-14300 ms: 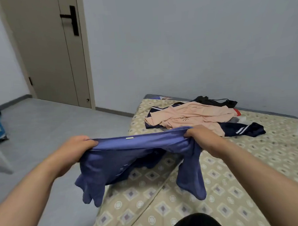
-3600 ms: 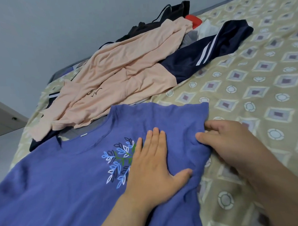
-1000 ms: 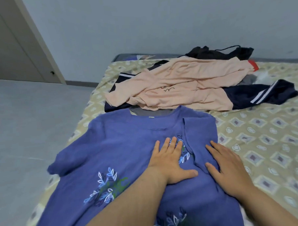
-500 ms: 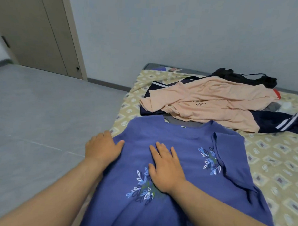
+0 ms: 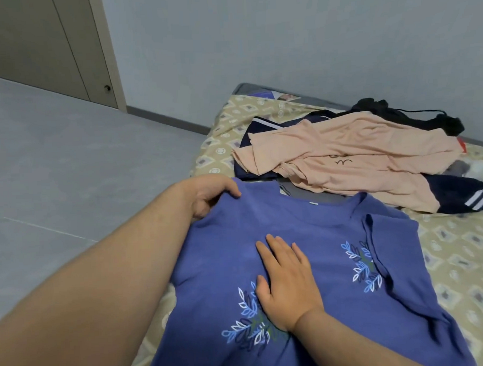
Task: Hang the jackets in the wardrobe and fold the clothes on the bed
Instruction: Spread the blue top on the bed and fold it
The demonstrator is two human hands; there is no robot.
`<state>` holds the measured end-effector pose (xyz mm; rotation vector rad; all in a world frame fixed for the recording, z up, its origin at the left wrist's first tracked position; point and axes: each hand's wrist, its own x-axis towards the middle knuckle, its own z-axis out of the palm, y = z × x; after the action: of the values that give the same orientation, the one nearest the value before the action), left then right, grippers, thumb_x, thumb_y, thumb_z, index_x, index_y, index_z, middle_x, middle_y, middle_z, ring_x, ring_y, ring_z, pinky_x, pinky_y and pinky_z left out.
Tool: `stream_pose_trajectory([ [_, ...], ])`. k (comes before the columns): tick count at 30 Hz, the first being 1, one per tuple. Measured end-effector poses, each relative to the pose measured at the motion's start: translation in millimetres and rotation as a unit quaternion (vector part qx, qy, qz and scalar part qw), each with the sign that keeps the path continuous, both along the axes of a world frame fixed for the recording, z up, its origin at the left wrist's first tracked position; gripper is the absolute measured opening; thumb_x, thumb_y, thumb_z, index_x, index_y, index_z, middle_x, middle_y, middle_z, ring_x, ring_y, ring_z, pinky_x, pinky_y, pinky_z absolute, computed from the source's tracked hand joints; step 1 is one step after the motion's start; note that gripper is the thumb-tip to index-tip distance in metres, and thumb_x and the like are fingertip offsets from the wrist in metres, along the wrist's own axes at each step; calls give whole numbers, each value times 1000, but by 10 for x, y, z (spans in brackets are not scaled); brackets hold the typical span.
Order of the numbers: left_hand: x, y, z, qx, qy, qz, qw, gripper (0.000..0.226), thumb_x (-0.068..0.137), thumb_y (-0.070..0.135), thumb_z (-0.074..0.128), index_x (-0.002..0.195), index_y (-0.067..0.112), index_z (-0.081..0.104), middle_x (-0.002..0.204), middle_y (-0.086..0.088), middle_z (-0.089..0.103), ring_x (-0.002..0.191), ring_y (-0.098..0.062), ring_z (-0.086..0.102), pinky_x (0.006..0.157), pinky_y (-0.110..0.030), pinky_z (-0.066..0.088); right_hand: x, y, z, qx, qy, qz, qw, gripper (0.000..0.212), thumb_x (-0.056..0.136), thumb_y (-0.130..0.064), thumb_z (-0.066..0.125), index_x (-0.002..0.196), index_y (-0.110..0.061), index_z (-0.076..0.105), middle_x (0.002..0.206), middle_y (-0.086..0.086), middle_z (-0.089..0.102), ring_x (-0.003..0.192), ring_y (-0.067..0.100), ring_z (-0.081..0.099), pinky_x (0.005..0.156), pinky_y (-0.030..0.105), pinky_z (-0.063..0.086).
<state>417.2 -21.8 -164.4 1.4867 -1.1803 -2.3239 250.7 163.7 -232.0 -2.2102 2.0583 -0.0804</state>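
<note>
1. Your right hand [image 5: 287,286] lies flat on the chest of the shirt [image 5: 314,235], fingers straight and close together. The shirt is spread face up at the near corner of the bed [image 5: 459,256]. Use this hand as the anchor and press along the line where you want the crease.
2. The flap [image 5: 389,245] on your right side is already turned in over the front. Match its width on the other side so the stack comes out even.
3. Your left hand [image 5: 207,195] pinches the shoulder edge with the thumb on top, right at the bed's edge. Lift it low and carry it across toward the middle. Your forearm hides the sleeve, so I cannot tell whether it hangs off the bed. Gather it in with the fold.
4. Just past the collar sits the unfolded pile. A peach top [image 5: 358,161] lies over a navy garment [image 5: 462,192] with white stripes, and a black garment [image 5: 384,113] lies farthest back. The pile is close to the neckline, so it will likely crowd you when you fold the hem up.
5. The floor [image 5: 68,168] and a door [image 5: 49,47] lie to your left. No wardrobe shows.
</note>
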Motion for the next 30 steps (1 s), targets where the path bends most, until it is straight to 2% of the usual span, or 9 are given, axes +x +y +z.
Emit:
stream_pose_trajectory([
  [3, 213, -51, -78, 19, 31, -3, 999, 25, 93, 6, 50, 82, 5, 72, 77, -11, 72, 56, -20, 69, 45, -24, 54, -4, -1, -7, 2, 7, 2, 1000, 74, 85, -49, 18, 155, -26, 26, 164, -2, 18, 151, 14, 13, 122, 36, -2],
  [5, 408, -98, -96, 5, 10, -48, 999, 18, 96, 5, 49, 82, 14, 56, 67, -2, 56, 36, -4, 46, 30, -11, 30, 4, -1, -1, 1, 7, 0, 1000, 74, 85, -49, 19, 154, -26, 28, 164, -2, 19, 151, 14, 14, 122, 36, -2],
  [8, 666, -169, -80, -41, -66, -139, 987, 23, 97, 5, 48, 80, 14, 59, 60, 4, 42, 37, 0, 24, 32, -9, 15, 17, 0, 3, 0, 8, -3, 1000, 73, 85, -48, 20, 153, -26, 30, 163, -2, 22, 150, 15, 17, 122, 35, -1],
  [13, 679, -47, -20, -136, -178, -177, 958, 18, 94, 11, 59, 78, 15, 66, 62, 4, 61, 49, -6, 50, 44, -14, 39, 31, 14, 33, -4, 3, -10, 1000, 71, 85, -46, 26, 150, -23, 39, 160, 0, 31, 148, 18, 26, 121, 36, 4],
  [15, 610, 19, -24, -181, -186, -167, 951, 18, 88, 19, 69, 71, 17, 63, 60, 3, 59, 52, -11, 48, 48, -18, 39, 34, 13, 39, -6, 1, -11, 1000, 70, 85, -46, 28, 149, -22, 41, 158, 1, 33, 146, 19, 30, 120, 37, 6],
  [20, 429, 168, -128, -313, -165, -66, 933, 24, 79, 6, 66, 59, 16, 56, 58, -1, 50, 53, -16, 40, 48, -19, 34, 29, 13, 29, -6, 6, -13, 1000, 71, 84, -47, 25, 150, -23, 38, 160, -1, 30, 147, 17, 26, 122, 35, 3],
  [24, 422, 92, -134, -246, -120, 59, 960, 25, 84, -2, 47, 64, 14, 47, 53, -5, 45, 43, -17, 38, 42, -18, 27, 38, 14, 36, -8, -2, -16, 1000, 70, 84, -45, 27, 149, -21, 41, 158, 0, 33, 146, 18, 29, 121, 35, 4],
  [27, 498, -39, -163, -256, -172, 160, 938, 25, 92, -1, 36, 73, 11, 47, 62, -11, 48, 42, -20, 45, 48, -22, 37, 39, 10, 30, -8, -3, -16, 1000, 71, 84, -46, 26, 149, -21, 40, 158, 0, 33, 146, 17, 29, 121, 35, 5],
  [30, 566, 10, -251, -249, -167, 232, 925, 24, 98, 6, 40, 75, 11, 45, 63, -13, 48, 39, -20, 47, 37, -22, 41, 40, 16, 36, -9, -5, -17, 1000, 71, 84, -45, 27, 148, -20, 42, 158, 1, 35, 146, 18, 31, 121, 36, 6],
])
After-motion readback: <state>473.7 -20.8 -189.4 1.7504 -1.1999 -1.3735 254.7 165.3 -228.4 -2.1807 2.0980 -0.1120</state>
